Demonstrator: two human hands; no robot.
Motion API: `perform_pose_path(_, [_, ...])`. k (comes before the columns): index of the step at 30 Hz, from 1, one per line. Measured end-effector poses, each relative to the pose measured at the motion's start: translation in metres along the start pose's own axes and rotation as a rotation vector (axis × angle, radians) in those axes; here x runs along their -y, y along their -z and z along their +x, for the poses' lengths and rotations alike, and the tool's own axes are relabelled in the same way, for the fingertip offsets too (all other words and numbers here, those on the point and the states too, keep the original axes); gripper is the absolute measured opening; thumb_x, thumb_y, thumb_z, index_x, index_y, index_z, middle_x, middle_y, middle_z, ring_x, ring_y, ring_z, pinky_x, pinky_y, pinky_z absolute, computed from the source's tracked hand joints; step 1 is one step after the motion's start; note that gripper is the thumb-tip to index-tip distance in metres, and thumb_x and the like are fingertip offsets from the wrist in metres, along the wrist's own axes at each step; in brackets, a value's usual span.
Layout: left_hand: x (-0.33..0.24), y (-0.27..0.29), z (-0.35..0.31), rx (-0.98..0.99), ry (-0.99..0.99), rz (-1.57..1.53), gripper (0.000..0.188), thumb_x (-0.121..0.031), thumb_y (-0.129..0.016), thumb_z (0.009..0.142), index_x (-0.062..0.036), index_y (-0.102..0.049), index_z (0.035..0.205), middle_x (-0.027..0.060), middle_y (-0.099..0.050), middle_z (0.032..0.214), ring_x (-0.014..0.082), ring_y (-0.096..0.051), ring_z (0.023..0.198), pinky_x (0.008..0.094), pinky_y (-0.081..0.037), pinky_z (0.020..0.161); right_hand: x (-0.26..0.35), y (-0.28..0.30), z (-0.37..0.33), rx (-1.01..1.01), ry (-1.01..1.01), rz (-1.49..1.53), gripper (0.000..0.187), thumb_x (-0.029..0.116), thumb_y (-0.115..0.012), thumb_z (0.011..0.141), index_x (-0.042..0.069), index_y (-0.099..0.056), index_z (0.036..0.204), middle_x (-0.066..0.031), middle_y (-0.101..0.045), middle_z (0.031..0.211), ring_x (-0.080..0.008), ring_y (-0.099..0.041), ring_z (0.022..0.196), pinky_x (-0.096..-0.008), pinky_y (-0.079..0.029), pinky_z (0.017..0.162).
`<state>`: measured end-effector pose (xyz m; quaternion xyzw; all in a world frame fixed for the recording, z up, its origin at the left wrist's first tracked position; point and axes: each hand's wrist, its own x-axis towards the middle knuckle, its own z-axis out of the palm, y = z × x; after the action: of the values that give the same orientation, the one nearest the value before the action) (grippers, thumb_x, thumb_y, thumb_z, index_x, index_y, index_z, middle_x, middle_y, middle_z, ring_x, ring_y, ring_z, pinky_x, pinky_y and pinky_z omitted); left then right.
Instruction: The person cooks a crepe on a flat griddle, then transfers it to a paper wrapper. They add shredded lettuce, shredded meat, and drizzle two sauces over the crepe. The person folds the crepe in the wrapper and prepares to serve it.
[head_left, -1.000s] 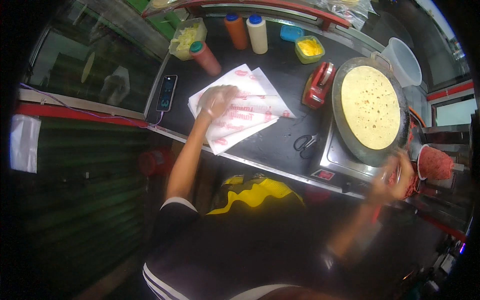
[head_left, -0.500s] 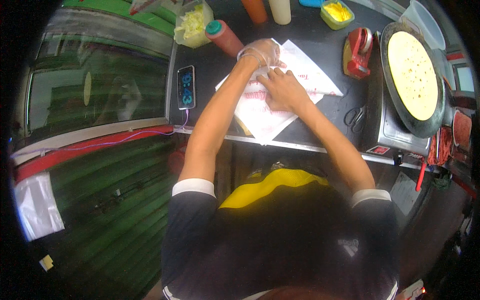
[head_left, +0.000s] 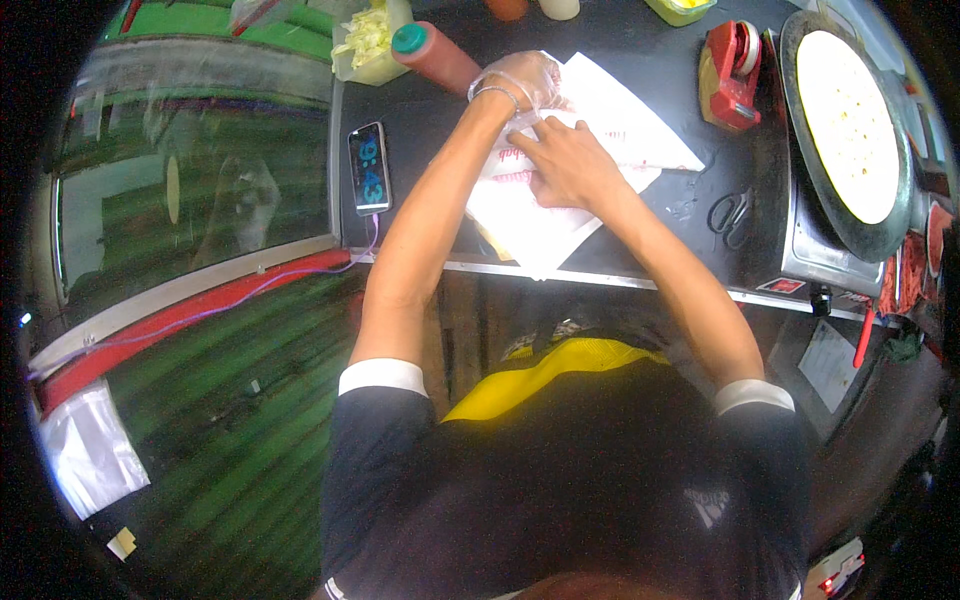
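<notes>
Where the paper is spread: tabletop, upper centre of frame
Left hand, right hand: laid on it, grip cannot be told
Paper: likely light, easily creased; best held by corners

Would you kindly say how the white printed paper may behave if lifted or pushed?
The white printed paper would likely be light and floppy, as its overlapping corners look thin. It may slide when pushed, since the black counter looks smooth. Creasing seems possible where the left hand and right hand rest on it.
</notes>
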<state>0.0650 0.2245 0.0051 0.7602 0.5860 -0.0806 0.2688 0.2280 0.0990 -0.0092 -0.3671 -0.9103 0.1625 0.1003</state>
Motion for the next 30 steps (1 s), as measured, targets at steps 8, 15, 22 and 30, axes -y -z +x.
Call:
perform_pose_path(8, [-0.004,-0.001,-0.008,-0.038,0.037,-0.039,0.053,-0.055,-0.093,0.088,-0.0127,-0.085,0.119,0.0132,-0.084,0.123,0.0367,-0.079,0.115,0.0495,-0.059,0.103,0.007,0.002,-0.004,0.009,0.034,-0.096,0.067,0.027,-0.074,0.088,0.027,-0.068,0.155,-0.0215,-0.068,0.134,-0.038,-0.07,0.125,-0.0574,-0.057,0.096])
perform_pose_path(15, [0.001,-0.055,-0.17,-0.68,0.177,-0.872,0.029,-0.033,-0.078,0.11,-0.0049,-0.083,0.114,0.0133,-0.085,0.111,0.029,-0.082,0.097,0.0415,-0.064,0.086,0.01,0.009,-0.011,0.061,0.054,-0.049,0.062,0.027,-0.078,0.087,0.027,-0.067,0.148,-0.0207,-0.068,0.129,-0.04,-0.07,0.125,-0.0593,-0.059,0.093])
perform_pose_path(22, [-0.045,-0.164,-0.209,-0.697,0.461,-2.118,0.052,-0.027,-0.078,0.112,0.0102,-0.065,0.145,0.0233,-0.073,0.139,0.0268,-0.072,0.13,0.0409,-0.062,0.11,0.015,0.016,-0.027,0.091,0.061,0.074,0.063,0.025,-0.076,0.089,0.025,-0.066,0.152,-0.0205,-0.066,0.124,-0.0404,-0.068,0.118,-0.0586,-0.056,0.092])
perform_pose_path(30, [-0.072,-0.181,-0.194,-1.051,0.639,-1.382,0.028,-0.018,-0.075,0.112,0.0046,-0.079,0.127,0.0112,-0.08,0.113,0.0168,-0.074,0.101,0.0357,-0.061,0.1,0.019,0.017,-0.047,0.048,0.112,0.052,0.064,0.025,-0.075,0.088,0.023,-0.066,0.151,-0.0196,-0.066,0.12,-0.0388,-0.069,0.113,-0.0578,-0.057,0.089])
